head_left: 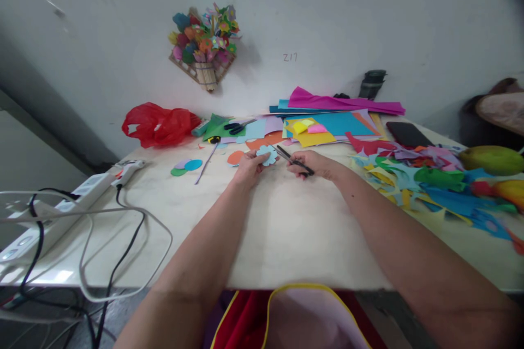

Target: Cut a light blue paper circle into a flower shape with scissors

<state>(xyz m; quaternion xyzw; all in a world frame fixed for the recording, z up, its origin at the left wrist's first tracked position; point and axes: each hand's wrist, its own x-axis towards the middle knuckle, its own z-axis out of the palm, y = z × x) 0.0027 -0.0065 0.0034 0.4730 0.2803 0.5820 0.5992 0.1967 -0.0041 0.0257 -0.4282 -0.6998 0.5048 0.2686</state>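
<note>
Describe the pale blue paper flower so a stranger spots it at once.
Start at the cream table and look mid-table, right of the red plastic bag. The left hand holds the pale blue paper flower, close to the scissors in the right hand. Its scalloped edge sets it apart from the smooth, round blue disc lying farther left.

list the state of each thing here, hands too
Left hand: grip closed on light blue paper flower
Right hand: grip closed on black scissors
Light blue paper flower: edge scalloped
Black scissors: blade gap unclear
Second scissors: lying unheld
Red plastic bag: crumpled
Phone: lying flat
Paper scraps: loosely heaped
Power strip: on or off unclear
</note>
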